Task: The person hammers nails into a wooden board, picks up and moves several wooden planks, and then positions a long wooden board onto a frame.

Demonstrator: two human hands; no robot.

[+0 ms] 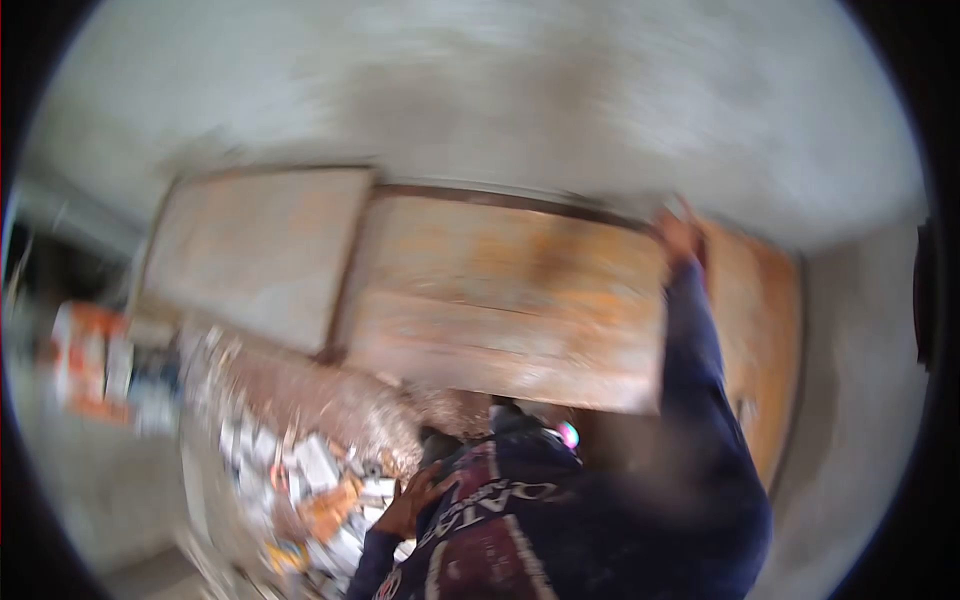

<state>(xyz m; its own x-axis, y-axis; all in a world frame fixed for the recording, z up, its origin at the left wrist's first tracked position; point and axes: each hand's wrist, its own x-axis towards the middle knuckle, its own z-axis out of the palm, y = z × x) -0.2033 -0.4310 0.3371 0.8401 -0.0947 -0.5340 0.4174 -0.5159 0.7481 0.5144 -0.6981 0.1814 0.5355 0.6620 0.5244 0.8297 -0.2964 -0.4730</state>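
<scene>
My right hand [680, 232] is stretched far forward, at the back right corner of a worn wooden tabletop [500, 290]. Motion smears its fingers, and I cannot tell whether they grip anything. My left hand [412, 503] is down by my body, its fingers lying flat against the front of my dark printed shirt [520, 500]. Orange-brown stains and a lengthwise seam mark the tabletop. Beside it on the left, a paler flat panel [255, 250] sits behind a dark edge.
A scuffed grey wall [480, 90] rises behind the tabletop. Paper and plastic litter [320, 490] heaps on the floor at lower left, near my feet. An orange-and-white package [85, 360] is at far left. A brown wooden panel [755, 340] stands at right.
</scene>
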